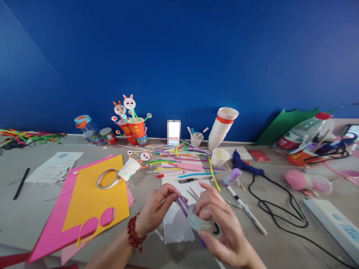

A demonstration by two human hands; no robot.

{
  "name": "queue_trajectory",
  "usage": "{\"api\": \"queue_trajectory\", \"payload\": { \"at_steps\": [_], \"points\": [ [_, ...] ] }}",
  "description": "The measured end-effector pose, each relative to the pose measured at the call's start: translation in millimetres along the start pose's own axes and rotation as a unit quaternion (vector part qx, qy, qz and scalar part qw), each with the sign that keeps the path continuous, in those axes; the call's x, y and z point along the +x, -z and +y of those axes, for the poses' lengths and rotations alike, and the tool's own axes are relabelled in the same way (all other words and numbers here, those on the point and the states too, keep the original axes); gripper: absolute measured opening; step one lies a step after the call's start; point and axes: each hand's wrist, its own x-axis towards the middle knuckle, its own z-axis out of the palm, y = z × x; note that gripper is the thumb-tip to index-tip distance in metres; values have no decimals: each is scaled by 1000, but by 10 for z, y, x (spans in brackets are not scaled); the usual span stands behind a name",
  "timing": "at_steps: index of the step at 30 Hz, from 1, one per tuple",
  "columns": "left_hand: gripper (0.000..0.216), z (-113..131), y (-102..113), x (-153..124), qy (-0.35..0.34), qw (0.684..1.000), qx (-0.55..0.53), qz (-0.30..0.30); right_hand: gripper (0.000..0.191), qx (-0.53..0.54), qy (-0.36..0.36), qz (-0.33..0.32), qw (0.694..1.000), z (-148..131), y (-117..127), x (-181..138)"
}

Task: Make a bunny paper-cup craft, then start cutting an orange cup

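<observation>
My left hand [157, 207], with a red bead bracelet at the wrist, pinches the upper end of a purple pipe cleaner [183, 208]. My right hand [224, 224] grips a roll of clear tape [197, 221], some fingers inside its ring and the thumb below. The pipe cleaner slants down past the tape roll, and its lower end shows under it. Whether a strip of tape touches the pipe cleaner I cannot tell. Below both hands lies a strip of white paper [178, 231]. Scissor blades [193, 193] show between the hands; the rest of the scissors is mostly hidden.
Colourful pipe cleaners [179, 153] and a black pen [193, 180] lie ahead. Yellow card [92, 194], a tape ring [100, 180] and a decorated white cup [129, 169] are left. A glue gun [241, 162] with its cord, a glue stick [232, 176], a marker [248, 211] and a power strip [333, 220] are right.
</observation>
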Motion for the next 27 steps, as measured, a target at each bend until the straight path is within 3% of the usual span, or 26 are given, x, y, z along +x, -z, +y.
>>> {"api": "queue_trajectory", "payload": {
  "at_steps": [4,10,16,24,27],
  "points": [
    [14,-23,12,-6,-53,995,82,5,9,73,-36,-16,997,1,-53,-36],
    [19,-2,48,4,-104,991,82,-4,21,119,-91,-57,987,11,-76,-50],
    [22,54,73,46,-177,980,91,-28,29,128,-76,-74,986,30,-97,-27],
    [27,4,77,-3,-158,984,76,-42,14,45,-49,-99,993,-4,-169,-40],
    [29,-45,57,-19,-115,992,-12,42,14,12,-31,-99,995,-12,-192,-49]
  ]
}}
